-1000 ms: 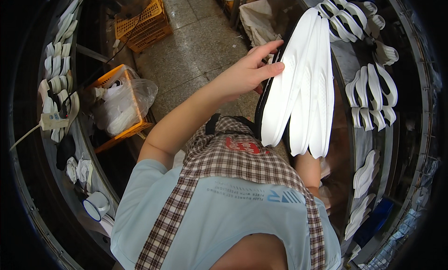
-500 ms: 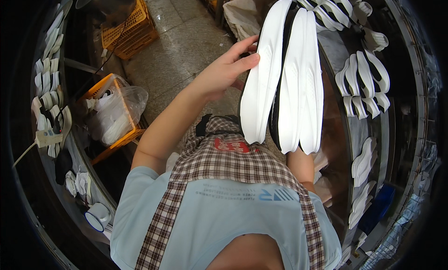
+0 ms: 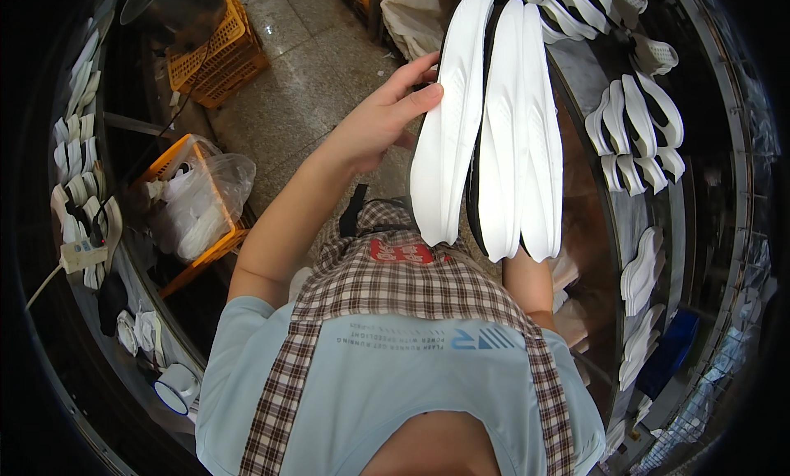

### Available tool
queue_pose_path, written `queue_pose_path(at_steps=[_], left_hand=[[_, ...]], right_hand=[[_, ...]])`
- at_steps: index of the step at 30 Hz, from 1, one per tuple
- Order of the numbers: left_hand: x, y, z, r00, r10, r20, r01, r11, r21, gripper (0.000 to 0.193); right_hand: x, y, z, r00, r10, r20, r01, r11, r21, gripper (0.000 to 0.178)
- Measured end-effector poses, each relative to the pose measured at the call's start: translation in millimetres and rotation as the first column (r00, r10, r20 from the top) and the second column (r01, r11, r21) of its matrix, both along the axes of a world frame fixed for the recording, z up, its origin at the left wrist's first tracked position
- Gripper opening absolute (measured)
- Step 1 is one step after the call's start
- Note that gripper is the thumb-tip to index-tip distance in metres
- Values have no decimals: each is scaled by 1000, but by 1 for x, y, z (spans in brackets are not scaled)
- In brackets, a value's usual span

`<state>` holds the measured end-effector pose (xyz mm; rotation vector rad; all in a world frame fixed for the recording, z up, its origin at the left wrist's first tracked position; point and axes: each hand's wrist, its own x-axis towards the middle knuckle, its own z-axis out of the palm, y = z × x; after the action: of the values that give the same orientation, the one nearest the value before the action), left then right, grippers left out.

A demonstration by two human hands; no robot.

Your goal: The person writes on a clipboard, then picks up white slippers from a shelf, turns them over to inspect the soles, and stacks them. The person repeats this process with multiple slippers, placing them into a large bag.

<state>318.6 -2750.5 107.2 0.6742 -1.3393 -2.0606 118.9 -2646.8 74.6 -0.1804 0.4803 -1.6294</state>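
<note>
Several long white shoe soles with black edges stand on their sides, packed together in front of my chest. My left hand grips the outermost sole at its left side, with the thumb on the white face and the fingers going behind it. My right forearm reaches up under the near end of the soles. They cover my right hand completely, so its fingers are hidden.
On the right, a rack carries rows of white soles and flat stacks. A left shelf holds more soles, a power strip and a white mug. Orange crates stand on the floor, one with a plastic bag.
The soles and my left hand have shifted a little up and to the left in the picture. The surroundings have also slid slightly left. My left hand keeps its hold.
</note>
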Motion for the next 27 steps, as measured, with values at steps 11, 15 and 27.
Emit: queue_pose_path(at_steps=[11,15,27], left_hand=[[-2,-4,-15,1000,-1,-8,2,998,60,68],[-3,-5,-23,1000,2,30,-6,992,126,68],[-10,-6,-34,999,30,22,-34,966,256,67]], right_hand=[[7,3,-6,999,-33,-11,34,999,37,49],[11,4,-8,999,-46,-10,47,997,62,49],[9,-1,-13,999,-43,5,42,999,18,47]])
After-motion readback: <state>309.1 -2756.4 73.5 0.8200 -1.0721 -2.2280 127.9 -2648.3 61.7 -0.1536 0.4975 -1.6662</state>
